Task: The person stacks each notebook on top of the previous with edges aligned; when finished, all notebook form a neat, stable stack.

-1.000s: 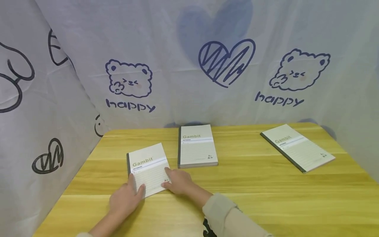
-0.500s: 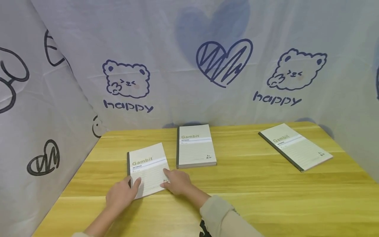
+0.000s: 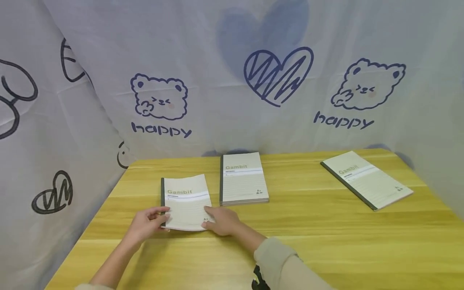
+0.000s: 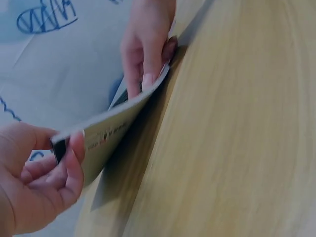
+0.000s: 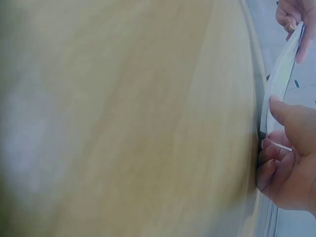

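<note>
A white "Gambit" notebook [image 3: 186,205] with a dark spine is held between both hands at the left of the table. My left hand [image 3: 146,223] pinches its spine edge near the lower left corner, thumb above and fingers below. In the left wrist view that corner of the notebook [image 4: 111,133] is raised off the wood and the cover bows. At the lower right corner my right hand [image 3: 222,221] grips the edge, thumb on the cover and curled fingers underneath, as the right wrist view shows. The right hand [image 5: 291,153] is low, close to the table.
Just right of the held notebook lies a stack of similar notebooks [image 3: 244,179]. Another notebook [image 3: 366,181] lies slanted at the far right of the wooden table [image 3: 326,245]. A white printed cloth [image 3: 224,117] hangs behind and along the left side.
The notebook has turned from slanted to nearly square, and its near edge has lifted. My left hand has moved from lying along the spine to pinching it; the right hand keeps its grip.
</note>
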{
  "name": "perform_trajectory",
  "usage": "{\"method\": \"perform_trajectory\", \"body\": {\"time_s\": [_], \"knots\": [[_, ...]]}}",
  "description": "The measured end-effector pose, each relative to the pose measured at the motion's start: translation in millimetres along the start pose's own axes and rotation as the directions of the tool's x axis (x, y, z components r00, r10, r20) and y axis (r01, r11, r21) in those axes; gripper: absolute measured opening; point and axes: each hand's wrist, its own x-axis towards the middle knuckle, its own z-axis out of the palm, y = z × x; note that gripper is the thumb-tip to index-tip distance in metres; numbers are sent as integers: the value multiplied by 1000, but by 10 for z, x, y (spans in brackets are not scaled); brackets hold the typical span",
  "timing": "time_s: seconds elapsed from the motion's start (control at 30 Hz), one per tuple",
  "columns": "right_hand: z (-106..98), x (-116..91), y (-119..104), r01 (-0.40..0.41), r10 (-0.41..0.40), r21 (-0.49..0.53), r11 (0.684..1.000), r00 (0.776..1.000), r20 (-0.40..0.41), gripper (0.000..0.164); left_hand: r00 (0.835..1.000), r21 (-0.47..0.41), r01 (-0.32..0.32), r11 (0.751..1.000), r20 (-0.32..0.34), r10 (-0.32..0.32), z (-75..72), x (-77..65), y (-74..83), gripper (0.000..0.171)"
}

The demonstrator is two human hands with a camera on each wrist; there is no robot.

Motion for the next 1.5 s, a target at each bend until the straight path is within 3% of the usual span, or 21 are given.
{"method": "perform_trajectory", "body": {"time_s": [0.2, 0.37, 0.47, 0.57, 0.63, 0.73, 0.8, 0.9, 1.27, 1.5], "knots": [[0, -42, 73, 16, -14, 77, 997, 1000, -26, 53, 995, -140, 7, 990, 100, 7, -37, 78, -76, 50], [28, -37, 148, 108, -102, 144, 984, 993, -53, 53, 989, -207, 16, 978, 148, 15, -87, 91, -125, 54], [30, -68, 136, 117, -106, 268, 956, 993, -56, 54, 989, -246, 41, 968, 147, -5, -111, 53, -127, 55], [53, -78, 112, 63, -47, 490, 870, 998, -45, 52, 989, -275, 67, 959, 142, -29, -129, -7, -96, 55], [-11, -119, 29, -12, 38, 641, 768, 999, -26, 49, 989, -286, 73, 956, 141, -33, -142, -37, -63, 57], [-54, -115, -10, -26, 98, 771, 636, 994, -47, 47, 990, -300, 66, 952, 137, -26, -163, -70, -24, 59], [-85, -115, -18, -13, 114, 810, 586, 991, -67, 46, 990, -318, 57, 946, 141, -12, -173, -88, -21, 61], [-115, -115, 10, 7, 105, 842, 539, 992, -76, 47, 990, -352, 38, 935, 142, 13, -172, -120, -46, 63], [-249, -219, 228, 14, 7, 860, 510, 1000, -21, 55, 983, -394, -125, 910, 73, 167, -18, -209, -53, 65], [-413, -274, 368, 24, -27, 870, 492, 1000, -12, 59, 979, -379, -144, 914, 78, 186, 111, -182, 16, 66]]}}
